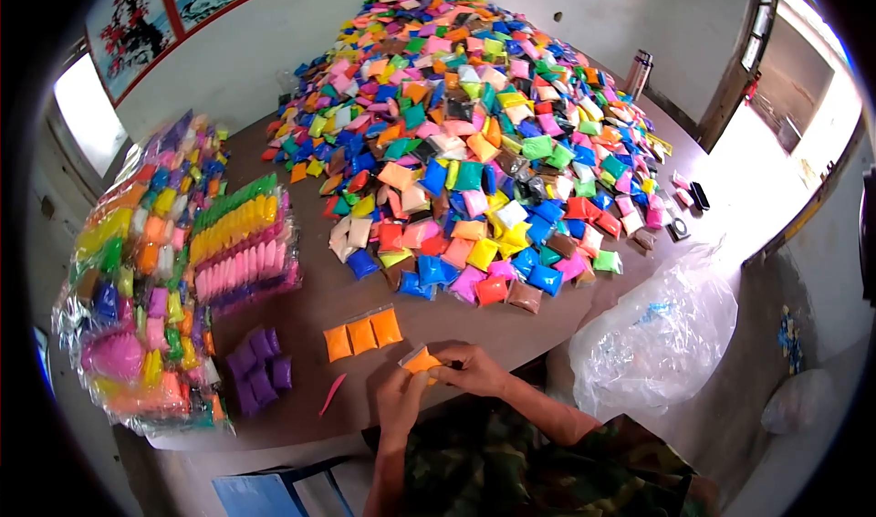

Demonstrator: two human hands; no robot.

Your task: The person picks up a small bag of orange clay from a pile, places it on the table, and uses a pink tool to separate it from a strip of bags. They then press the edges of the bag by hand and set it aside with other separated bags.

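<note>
Between my two hands, near the table's front edge, is a small clear packet of orange clay-like material point(421, 361). My left hand point(399, 398) pinches its lower side, and my right hand point(470, 371) grips its right side. Just beyond them lie several orange packets point(363, 334) side by side in a row. A thin pink tool point(333, 395), knife-like in shape, rests on the table left of my left hand. Farther left, several purple packets point(260, 371) form a small cluster.
A huge heap of multicoloured packets point(474, 152) covers the table's far side. Stacked bags of packets point(151, 280) and sorted rows point(242, 243) stand at left. A clear plastic bag point(657, 334) is at right. A flask point(638, 74) stands behind; a blue chair point(274, 491) is below.
</note>
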